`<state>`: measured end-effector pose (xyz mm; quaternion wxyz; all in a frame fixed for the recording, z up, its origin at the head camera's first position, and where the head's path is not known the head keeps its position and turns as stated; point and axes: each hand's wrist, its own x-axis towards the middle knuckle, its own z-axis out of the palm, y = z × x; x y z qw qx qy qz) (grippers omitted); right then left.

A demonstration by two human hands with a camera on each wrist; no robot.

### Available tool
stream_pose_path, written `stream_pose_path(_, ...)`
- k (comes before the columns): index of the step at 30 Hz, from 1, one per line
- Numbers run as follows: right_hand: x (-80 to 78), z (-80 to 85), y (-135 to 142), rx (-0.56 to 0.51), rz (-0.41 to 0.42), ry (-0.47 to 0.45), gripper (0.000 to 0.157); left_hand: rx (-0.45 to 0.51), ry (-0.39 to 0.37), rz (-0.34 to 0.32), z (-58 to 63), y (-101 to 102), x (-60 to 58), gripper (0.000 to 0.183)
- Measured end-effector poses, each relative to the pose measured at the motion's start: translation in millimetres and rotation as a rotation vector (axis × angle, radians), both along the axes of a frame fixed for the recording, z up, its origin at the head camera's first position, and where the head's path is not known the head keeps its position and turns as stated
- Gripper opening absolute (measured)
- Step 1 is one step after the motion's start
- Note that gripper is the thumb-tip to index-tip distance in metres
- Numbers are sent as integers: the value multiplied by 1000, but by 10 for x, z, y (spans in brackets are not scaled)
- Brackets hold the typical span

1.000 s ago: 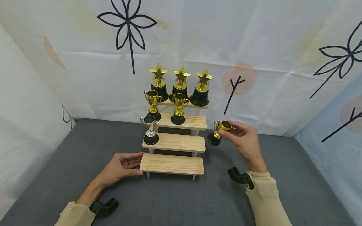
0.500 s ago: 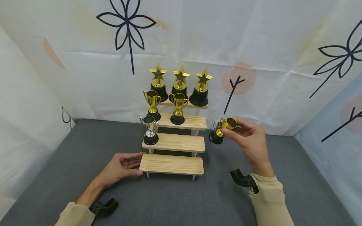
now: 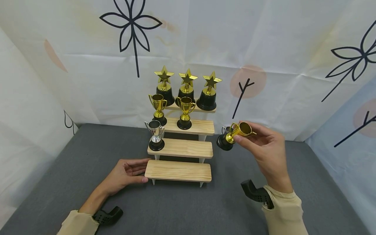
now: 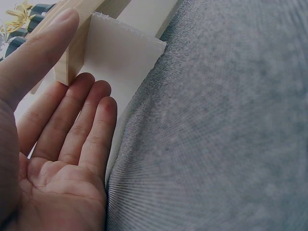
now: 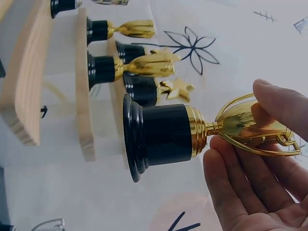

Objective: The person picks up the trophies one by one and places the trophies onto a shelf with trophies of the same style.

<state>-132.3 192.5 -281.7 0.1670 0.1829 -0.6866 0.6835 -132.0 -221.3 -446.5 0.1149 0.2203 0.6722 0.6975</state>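
Observation:
My right hand (image 3: pixel 268 147) pinches a gold trophy cup (image 3: pixel 243 129) by its bowl, to the right of the stepped wooden shelf (image 3: pixel 179 171). In the right wrist view the cup's black base (image 5: pixel 166 134) points toward the shelf, and the thumb lies over the bowl. Behind the held cup, a silver trophy cup (image 3: pixel 227 129) is partly hidden. Fingers fairly straight, my left hand (image 3: pixel 126 173) rests at the left end of the lowest step. Its fingertips (image 4: pixel 103 89) are right at the shelf's white leg (image 4: pixel 120 53) in the left wrist view.
Three gold star trophies (image 3: pixel 188 80) line the top step. Two gold trophy cups (image 3: pixel 185 112) stand on the step below, and a silver trophy cup (image 3: pixel 156 133) is at the left of the third step. Grey cloth (image 3: pixel 182 212) covers the table; a printed white curtain (image 3: pixel 211 39) hangs behind.
My right hand has moved to the right with the gold trophy cup, which now shows more of the silver trophy cup behind it. My left hand has stayed at the shelf.

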Motion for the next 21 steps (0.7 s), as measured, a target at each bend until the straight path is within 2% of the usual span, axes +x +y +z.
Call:
stream_pose_path(11,40,25,-70,-15,15,72,40,-7,-4,8,5,-7,7,68)
stream_pose_path(21,-20,-12,-137,-34,23,59,40,-21,2,9,2,-8,0,67)
